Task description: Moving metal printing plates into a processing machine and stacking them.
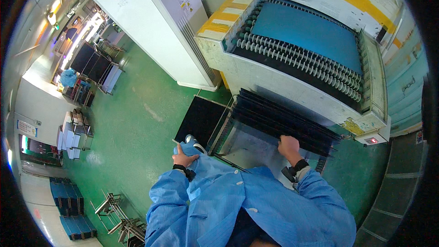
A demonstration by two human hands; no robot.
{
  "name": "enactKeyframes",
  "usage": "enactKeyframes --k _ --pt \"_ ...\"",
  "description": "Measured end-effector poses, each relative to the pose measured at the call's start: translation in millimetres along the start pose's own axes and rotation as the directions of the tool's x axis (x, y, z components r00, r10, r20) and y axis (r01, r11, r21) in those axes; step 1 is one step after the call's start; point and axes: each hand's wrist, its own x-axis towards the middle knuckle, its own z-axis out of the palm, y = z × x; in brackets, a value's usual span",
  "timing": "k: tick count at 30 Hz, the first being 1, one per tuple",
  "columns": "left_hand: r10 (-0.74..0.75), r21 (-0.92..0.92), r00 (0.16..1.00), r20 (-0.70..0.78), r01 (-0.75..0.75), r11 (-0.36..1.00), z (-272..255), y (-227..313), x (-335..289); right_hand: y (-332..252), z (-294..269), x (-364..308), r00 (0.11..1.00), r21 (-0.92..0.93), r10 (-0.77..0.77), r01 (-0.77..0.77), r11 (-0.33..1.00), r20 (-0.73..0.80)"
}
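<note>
My right hand point(289, 148) is closed at the upper edge of the nearest dark panel point(260, 126); its fingertips are partly hidden. Several such thin panels lean in a row in a wire rack point(221, 133) in front of me. My left hand point(184, 157) lies on the blue cloth of my coat point(210, 180), over my leg, with thumb and forefinger apart. Just beyond it my shoe point(195, 143) shows. Dark bands circle both wrists.
Over the rack stands a roller machine point(292, 71) with a blue sheet point(306, 32) on its rollers. A tall white cabinet unit point(151, 23) rises at its left. A flat black board point(199, 119) lies beside the rack. Metal frames point(120, 219) stand at lower left on the green floor point(132, 128).
</note>
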Motion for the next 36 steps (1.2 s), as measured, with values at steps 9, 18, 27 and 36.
enactKeyframes --k 9,18,27,36 --pt "0.002 -0.023 1.000 -0.014 -0.002 1.000 8.5 -7.9 8.2 2.3 4.0 0.7 0.999 -0.006 -0.019 0.019 1.000 -0.031" --pt "0.005 -0.044 1.000 -0.014 -0.006 0.999 8.1 -8.0 8.9 0.0 0.8 -0.5 1.000 -0.005 -0.005 0.005 1.000 -0.028" --pt "0.008 -0.068 1.000 -0.012 -0.009 0.998 10.1 -11.4 11.2 -1.4 -1.4 -1.5 0.999 0.011 -0.001 0.002 1.000 -0.036" --pt "0.009 -0.037 1.000 -0.007 -0.009 0.999 5.9 -5.8 6.8 -2.4 -2.0 -0.3 1.000 -0.005 0.008 -0.008 1.000 -0.017"
